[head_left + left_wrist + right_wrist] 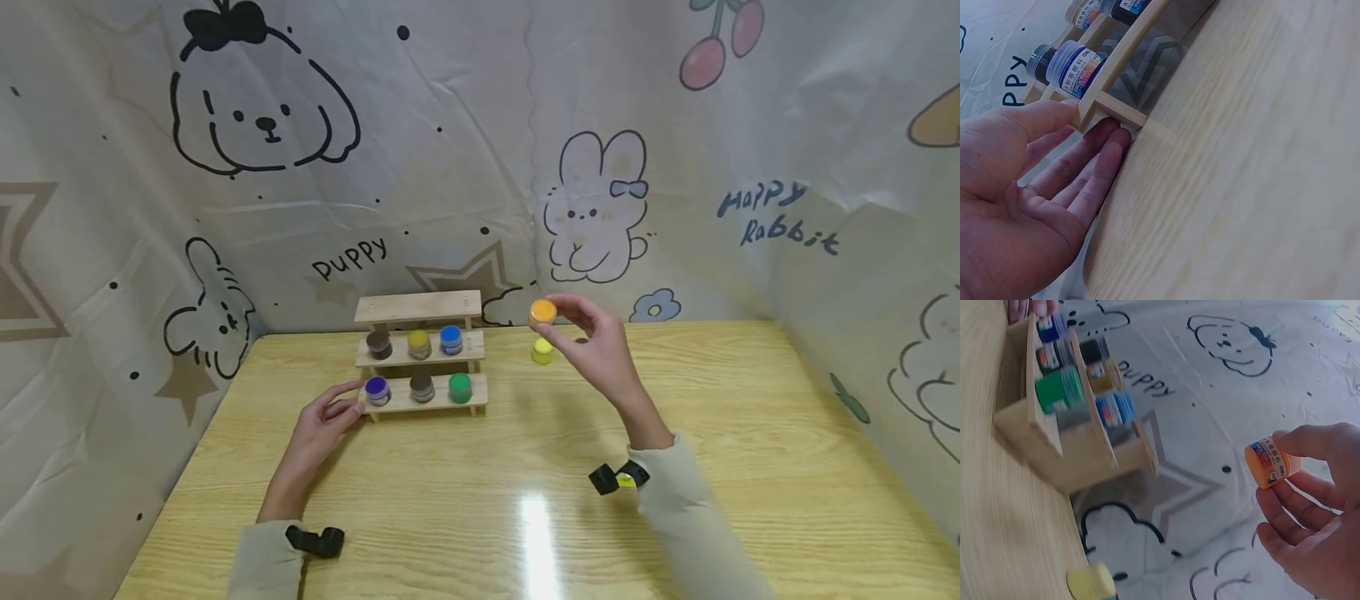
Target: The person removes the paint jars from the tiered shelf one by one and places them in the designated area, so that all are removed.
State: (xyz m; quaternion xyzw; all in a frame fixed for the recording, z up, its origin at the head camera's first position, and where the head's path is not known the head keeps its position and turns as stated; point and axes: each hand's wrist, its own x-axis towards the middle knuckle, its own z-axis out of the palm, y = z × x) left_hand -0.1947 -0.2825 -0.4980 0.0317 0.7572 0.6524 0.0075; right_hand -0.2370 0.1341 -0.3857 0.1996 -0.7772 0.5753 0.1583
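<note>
My right hand (600,346) pinches an orange paint jar (543,313) between thumb and fingers, raised over the back of the table. In the right wrist view the orange jar (1267,464) is tilted, its printed label showing. Below it on the table stands a yellow paint jar (542,351). My left hand (324,425) grips the left end of a tiered wooden rack (420,307), thumb on the front board's corner. On the rack's front step sit purple (377,390), dark brown (422,387) and green (461,387) jars. The middle step bears black (378,343), ochre (418,343) and blue (451,339) ones.
Behind and beside the table (450,492) hangs a printed cloth (465,183) with cartoon animals, close behind the rack. The rack's top step carries no jars. A small dark object (581,340) shows partly behind my right hand.
</note>
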